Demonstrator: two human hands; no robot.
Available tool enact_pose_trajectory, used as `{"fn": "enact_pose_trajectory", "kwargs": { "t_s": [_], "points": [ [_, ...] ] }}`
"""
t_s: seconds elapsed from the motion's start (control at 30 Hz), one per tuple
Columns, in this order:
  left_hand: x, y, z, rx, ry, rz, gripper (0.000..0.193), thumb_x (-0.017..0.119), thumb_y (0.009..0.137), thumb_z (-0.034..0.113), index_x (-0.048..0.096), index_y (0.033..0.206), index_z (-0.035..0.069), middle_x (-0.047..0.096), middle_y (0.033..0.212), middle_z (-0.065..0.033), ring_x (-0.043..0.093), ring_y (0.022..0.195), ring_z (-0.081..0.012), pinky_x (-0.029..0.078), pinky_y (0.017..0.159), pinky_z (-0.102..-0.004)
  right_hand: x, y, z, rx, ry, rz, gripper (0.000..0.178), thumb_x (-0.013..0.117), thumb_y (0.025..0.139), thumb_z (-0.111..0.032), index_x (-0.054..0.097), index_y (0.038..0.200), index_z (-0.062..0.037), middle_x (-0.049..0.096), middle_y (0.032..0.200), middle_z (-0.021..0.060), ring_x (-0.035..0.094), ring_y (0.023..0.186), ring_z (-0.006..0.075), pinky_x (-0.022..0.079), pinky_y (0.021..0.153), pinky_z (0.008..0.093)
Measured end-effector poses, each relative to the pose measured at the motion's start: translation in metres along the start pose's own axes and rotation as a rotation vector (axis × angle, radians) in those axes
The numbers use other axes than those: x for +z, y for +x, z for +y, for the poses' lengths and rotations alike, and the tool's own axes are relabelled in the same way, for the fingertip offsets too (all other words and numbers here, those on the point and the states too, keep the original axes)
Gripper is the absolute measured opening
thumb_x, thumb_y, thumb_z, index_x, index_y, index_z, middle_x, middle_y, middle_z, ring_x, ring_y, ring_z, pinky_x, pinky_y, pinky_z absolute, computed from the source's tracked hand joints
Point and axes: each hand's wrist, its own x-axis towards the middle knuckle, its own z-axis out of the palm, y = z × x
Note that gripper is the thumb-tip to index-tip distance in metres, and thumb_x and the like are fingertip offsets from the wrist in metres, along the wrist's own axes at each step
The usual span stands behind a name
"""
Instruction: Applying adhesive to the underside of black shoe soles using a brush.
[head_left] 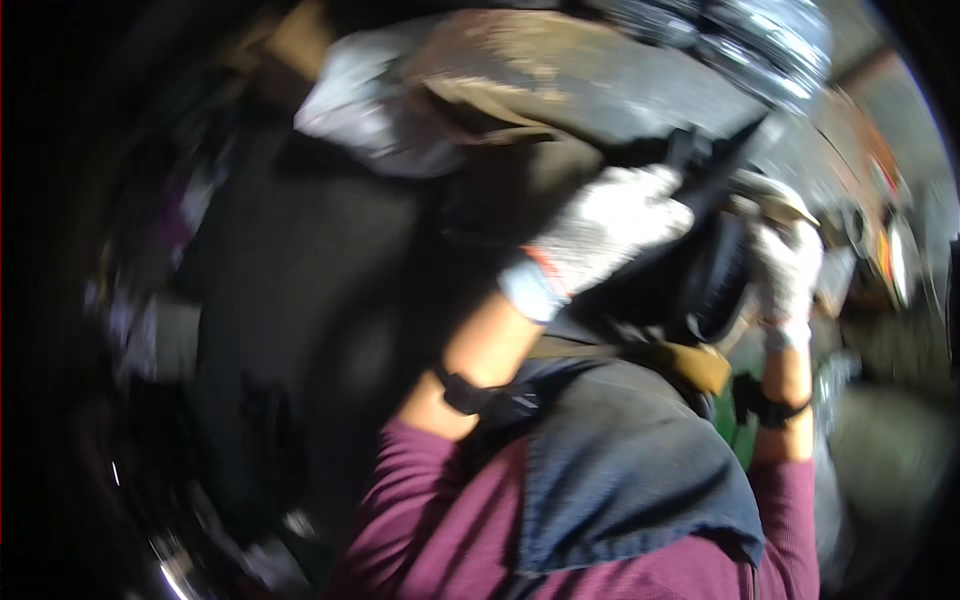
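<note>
Grey gloves: both hands wear speckled knit gloves, with dark bands strapped on the wrists and maroon sleeves pushed up the forearms.
Left hand [610, 225]: raised up, fingers curled over a black part [715, 165] that juts from under the metal piece; it looks clenched on it, though blur hides the fingertips.
Right hand [790, 265]: raised beside the left, just to its right, wrapped about a pale rounded piece [775, 195] at the edge of the black part; grasping it, as far as the blur lets me tell.
Black part: sits between the two hands, high in the view, against a dark round body [715, 285] below it.
Metal piece [560, 70]: broad, dull, scuffed grey-brown sheet overhead, above both hands.
White cloth [365, 105]: bunched at the sheet's left end.
Blue cloth [620, 470]: a denim-like fabric draped between the forearms, low in the view.
Surroundings: dark and smeared; details cannot be told.
</note>
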Motion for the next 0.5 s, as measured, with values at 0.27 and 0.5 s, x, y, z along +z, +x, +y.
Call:
{"fn": "enact_pose_trajectory", "kwargs": {
  "t_s": [0.27,0.5],
  "points": [
    [-0.032,-0.087,0.047,-0.794,-0.942,0.035,0.036,0.058,0.107,0.032,0.066,0.132,0.007,0.072,0.124,-0.0178,0.073,0.107,-0.0298,0.06,0.094,-0.0396,-0.004,0.029,0.031,-0.396,-0.183,0.141,0.025,0.067,0.103,-0.009,0.072,0.122,0.0043,0.075,0.12,0.014,0.069,0.111,0.0203,0.05,0.107,0.0354],
    [-0.213,-0.236,0.066,-1.092,-1.711,0.859,0.083,0.055,0.101,0.058,0.043,0.143,-0.014,0.063,0.118,-0.0365,0.07,0.085,-0.0453,0.063,0.076,-0.0528,0.006,0.046,0.027,-0.686,-0.368,0.135,0.026,0.061,0.106,-0.012,0.072,0.123,0.0037,0.076,0.117,0.0144,0.071,0.108,0.0215,0.054,0.101,0.0342]
  ]
}}
